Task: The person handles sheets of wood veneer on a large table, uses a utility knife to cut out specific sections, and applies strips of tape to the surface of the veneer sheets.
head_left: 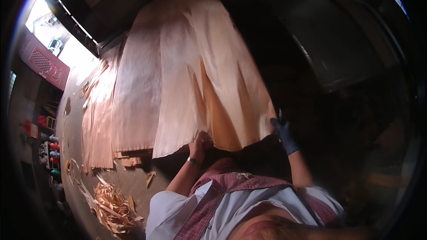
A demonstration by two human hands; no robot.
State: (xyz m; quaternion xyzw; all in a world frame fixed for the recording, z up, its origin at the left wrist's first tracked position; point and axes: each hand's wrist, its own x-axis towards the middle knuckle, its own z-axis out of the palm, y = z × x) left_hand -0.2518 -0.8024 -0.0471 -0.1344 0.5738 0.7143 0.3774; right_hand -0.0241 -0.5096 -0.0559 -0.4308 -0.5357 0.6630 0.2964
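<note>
I'm seeing the left hand [198,146] gripping the near edge of the pale sheet [218,71]. Gloved right hand [283,134] is touching its right corner; shadow's obscuring fingers, can't tell grip.

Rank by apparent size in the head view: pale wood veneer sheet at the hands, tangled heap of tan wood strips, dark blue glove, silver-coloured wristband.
1. Veneer sheet
2. Heap of strips
3. Glove
4. Wristband
</note>
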